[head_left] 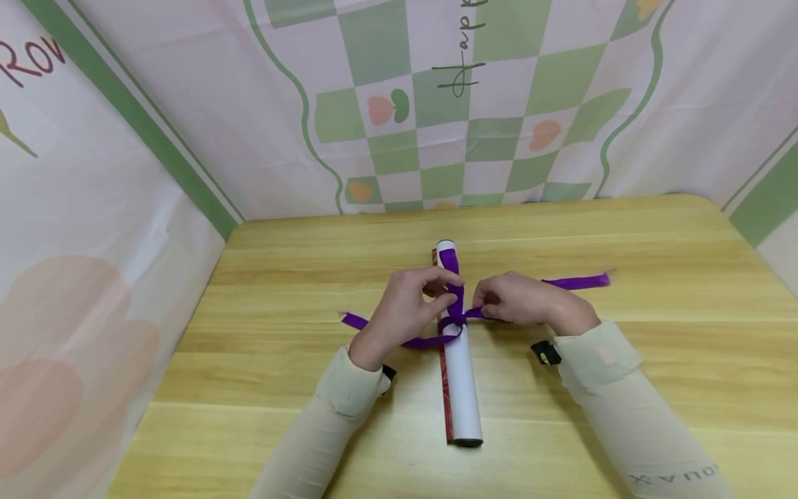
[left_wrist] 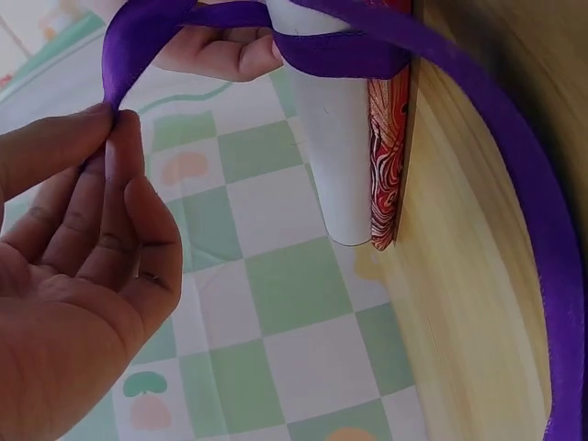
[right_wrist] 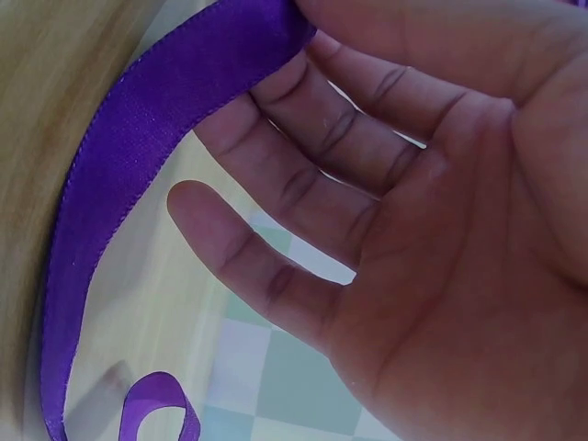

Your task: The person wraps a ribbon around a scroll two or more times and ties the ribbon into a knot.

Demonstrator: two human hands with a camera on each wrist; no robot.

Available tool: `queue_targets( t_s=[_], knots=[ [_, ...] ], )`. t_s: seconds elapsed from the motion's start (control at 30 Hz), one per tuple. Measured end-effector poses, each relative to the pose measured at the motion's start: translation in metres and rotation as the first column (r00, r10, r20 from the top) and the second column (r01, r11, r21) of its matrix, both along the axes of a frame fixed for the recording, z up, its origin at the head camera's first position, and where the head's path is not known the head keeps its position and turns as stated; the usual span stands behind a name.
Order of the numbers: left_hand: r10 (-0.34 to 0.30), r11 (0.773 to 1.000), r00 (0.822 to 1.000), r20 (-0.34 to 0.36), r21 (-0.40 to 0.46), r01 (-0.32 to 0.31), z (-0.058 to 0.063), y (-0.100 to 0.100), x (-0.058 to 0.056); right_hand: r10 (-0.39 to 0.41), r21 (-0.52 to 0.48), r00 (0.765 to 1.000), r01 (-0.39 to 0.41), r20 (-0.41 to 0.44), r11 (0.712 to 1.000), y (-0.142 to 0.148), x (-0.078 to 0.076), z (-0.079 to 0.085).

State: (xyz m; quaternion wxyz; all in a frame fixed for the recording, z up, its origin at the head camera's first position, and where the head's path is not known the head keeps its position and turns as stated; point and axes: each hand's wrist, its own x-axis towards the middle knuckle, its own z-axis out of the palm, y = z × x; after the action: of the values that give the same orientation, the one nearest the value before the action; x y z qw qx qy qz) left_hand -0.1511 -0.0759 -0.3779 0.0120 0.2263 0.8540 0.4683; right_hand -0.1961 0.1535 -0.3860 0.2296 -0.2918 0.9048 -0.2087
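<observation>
A white tube-shaped roll point(head_left: 463, 388) lies lengthwise on the table, a red patterned strip point(head_left: 445, 402) along its left side. Purple ribbon point(head_left: 430, 342) wraps its middle, crossing at a knot on top. My left hand point(head_left: 402, 308), just left of the roll, pinches a raised loop of the ribbon point(left_wrist: 142, 50) between thumb and fingertips. On the other side, my right hand point(head_left: 520, 299) pinches the ribbon point(right_wrist: 119, 165) close to the knot, its remaining fingers loosely bent in the right wrist view. The ribbon's tails run out beneath both hands to left and right.
The wooden table point(head_left: 249, 388) extends around the roll. A printed cloth point(head_left: 499, 145) with green and white checks hangs behind its far edge, and another white cloth point(head_left: 93, 229) hangs on the left.
</observation>
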Motion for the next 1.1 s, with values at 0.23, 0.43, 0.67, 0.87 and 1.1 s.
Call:
queue_targets(
  t_s=[0.23, 0.43, 0.67, 0.87, 1.1],
  knots=[
    [-0.009, 1.000, 1.000, -0.021, 0.030, 0.009, -0.002, 0.001, -0.001, 0.007, -0.005, 1.000, -0.007, -0.013, 1.000, 0.000, 0.000, 0.000],
    [0.004, 0.998, 0.999, -0.043, 0.057, -0.001, -0.002, 0.000, -0.002, 0.003, -0.001, 1.000, -0.003, -0.009, 1.000, 0.000, -0.001, -0.001],
    [0.030, 0.996, 0.999, -0.035, 0.082, -0.027, -0.001, 0.000, -0.002, -0.063, -0.009, 0.997, 0.063, -0.043, 0.998, 0.010, -0.002, 0.005],
    [0.030, 0.996, 0.998, -0.054, 0.088, -0.025, -0.001, -0.001, -0.002, -0.180, 0.049, 0.983, 0.178, 0.029, 0.983, 0.033, -0.003, 0.015],
    [0.030, 0.995, 0.998, -0.057, 0.095, -0.025, 0.000, -0.001, -0.002, -0.188, 0.098, 0.940, 0.166, 0.284, 0.981, 0.037, -0.003, 0.011]
  ],
)
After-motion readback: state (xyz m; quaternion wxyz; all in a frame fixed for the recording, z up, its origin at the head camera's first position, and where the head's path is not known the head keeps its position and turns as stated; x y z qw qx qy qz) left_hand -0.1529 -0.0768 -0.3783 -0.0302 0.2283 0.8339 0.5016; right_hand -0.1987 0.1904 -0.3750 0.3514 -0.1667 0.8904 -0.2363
